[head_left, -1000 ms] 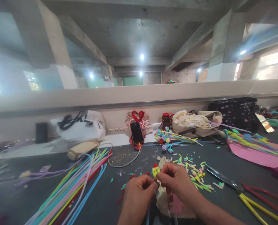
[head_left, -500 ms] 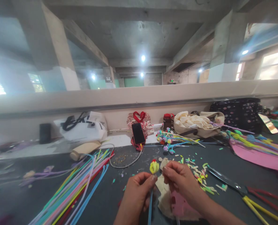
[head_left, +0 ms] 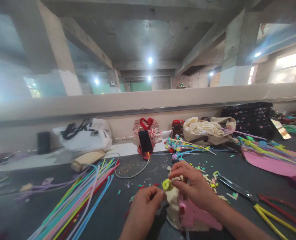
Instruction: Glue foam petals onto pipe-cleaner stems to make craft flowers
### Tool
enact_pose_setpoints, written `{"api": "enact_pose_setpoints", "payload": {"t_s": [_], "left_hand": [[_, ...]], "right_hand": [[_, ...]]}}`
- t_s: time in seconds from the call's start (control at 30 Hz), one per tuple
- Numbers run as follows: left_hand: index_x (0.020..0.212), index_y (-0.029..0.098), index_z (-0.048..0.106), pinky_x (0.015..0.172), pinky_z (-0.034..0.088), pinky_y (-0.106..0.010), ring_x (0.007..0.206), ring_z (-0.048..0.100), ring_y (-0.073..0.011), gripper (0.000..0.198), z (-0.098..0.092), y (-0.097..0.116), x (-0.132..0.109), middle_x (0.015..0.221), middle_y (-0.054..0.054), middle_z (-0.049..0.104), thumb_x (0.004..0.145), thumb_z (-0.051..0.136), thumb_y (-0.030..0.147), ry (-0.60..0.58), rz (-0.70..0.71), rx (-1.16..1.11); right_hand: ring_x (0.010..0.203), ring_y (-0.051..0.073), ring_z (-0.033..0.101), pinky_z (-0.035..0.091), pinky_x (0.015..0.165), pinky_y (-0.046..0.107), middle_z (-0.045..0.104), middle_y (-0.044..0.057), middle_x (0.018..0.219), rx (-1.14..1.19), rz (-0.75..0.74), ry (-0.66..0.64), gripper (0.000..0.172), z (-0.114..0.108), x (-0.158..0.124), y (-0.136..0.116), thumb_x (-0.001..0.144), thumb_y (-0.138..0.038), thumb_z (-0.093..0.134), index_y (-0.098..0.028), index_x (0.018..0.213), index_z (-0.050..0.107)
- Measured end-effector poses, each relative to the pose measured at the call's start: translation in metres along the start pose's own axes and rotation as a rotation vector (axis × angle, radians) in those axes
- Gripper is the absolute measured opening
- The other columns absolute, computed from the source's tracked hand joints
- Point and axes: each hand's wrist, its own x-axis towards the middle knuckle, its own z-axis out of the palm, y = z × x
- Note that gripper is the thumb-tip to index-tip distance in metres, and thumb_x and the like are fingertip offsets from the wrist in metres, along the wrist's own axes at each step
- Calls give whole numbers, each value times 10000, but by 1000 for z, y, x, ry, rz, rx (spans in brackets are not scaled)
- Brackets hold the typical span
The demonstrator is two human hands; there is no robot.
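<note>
A small yellow pipe-cleaner flower (head_left: 166, 184) with a bit of red at its side is tilted over between my two hands. My right hand (head_left: 191, 183) has its fingertips at the flower's right side and grips it there, palm down. Just below and left, my left hand (head_left: 146, 207) is closed, thumb against the curled forefinger; what it pinches, if anything, is hidden. Under my right hand lies a pink plastic tool (head_left: 196, 213), seemingly a glue gun, on a cream cloth (head_left: 172, 208). The flower's stem does not show.
Long coloured pipe cleaners (head_left: 80, 203) lie at left. Scissors (head_left: 247, 196) with red and yellow handles and scattered clippings (head_left: 212, 181) are at right. Behind are a phone (head_left: 145, 141) on a cable, finished flowers (head_left: 175, 145), a white bag (head_left: 88, 138) and a cloth bag (head_left: 200, 128).
The flower has gone from upright on its blue stem in my left hand to tilted, beside my right fingers. My right hand has moved up and left; the blue stem is out of sight.
</note>
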Motion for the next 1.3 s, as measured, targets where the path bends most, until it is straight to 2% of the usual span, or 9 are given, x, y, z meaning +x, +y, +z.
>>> {"api": "enact_pose_setpoints", "payload": {"t_s": [0.1, 0.2, 0.4, 0.63, 0.8, 1.03, 1.2, 1.3], "left_hand": [[538, 152, 592, 483, 259, -208, 495, 385, -113, 288, 3, 1, -1, 473, 39, 440, 664, 465, 377, -10, 17, 141], [546, 153, 586, 493, 265, -205, 506, 386, -115, 298, 4, 1, -2, 487, 38, 439, 679, 437, 374, -31, 37, 166], [576, 151, 614, 474, 245, -200, 495, 362, -109, 296, 2, 5, -4, 473, 48, 387, 686, 431, 356, -56, 27, 175], [585, 156, 652, 482, 265, -203, 493, 399, -117, 311, 2, 6, -6, 471, 35, 484, 672, 443, 369, -47, 46, 183], [580, 151, 634, 478, 246, -204, 502, 374, -111, 296, 3, 2, -4, 479, 43, 421, 683, 430, 339, -82, 42, 195], [568, 152, 586, 476, 221, -212, 508, 342, -106, 284, 4, -2, -2, 491, 52, 357, 700, 417, 337, -74, 57, 159], [551, 137, 568, 475, 215, -215, 492, 307, -97, 284, 5, 0, -3, 476, 55, 343, 695, 436, 344, -81, 20, 76], [561, 128, 588, 469, 211, -212, 478, 308, -89, 273, 4, 0, -2, 460, 55, 367, 690, 472, 339, -58, 10, -10]], "right_hand": [[879, 162, 509, 409, 758, 278, 544, 38, 908, -31, -46, -72, 131, -4, 0, 1, 736, -187, 567, -232, 831, 646], [909, 166, 503, 394, 790, 292, 535, 37, 930, -66, -70, -127, 91, -6, 0, 1, 719, -200, 598, -226, 785, 656], [926, 163, 499, 391, 794, 288, 529, 41, 947, -100, -78, -161, 66, -4, -1, 0, 713, -190, 612, -219, 755, 654], [908, 152, 506, 391, 784, 272, 531, 39, 945, -126, -83, -207, 68, -3, -1, 0, 726, -164, 595, -206, 750, 642], [903, 151, 506, 390, 782, 275, 531, 34, 924, -128, -98, -212, 59, -2, -2, 1, 741, -176, 581, -196, 729, 635], [888, 139, 507, 391, 774, 261, 528, 36, 913, -122, -91, -209, 67, -3, -2, 2, 741, -152, 580, -183, 742, 639], [860, 141, 516, 398, 763, 271, 538, 36, 892, -96, -80, -190, 74, -2, -1, 1, 733, -179, 591, -191, 728, 664], [863, 149, 518, 403, 766, 279, 549, 37, 904, 7, -54, -138, 108, -5, 0, 3, 740, -214, 583, -222, 765, 688]]}}
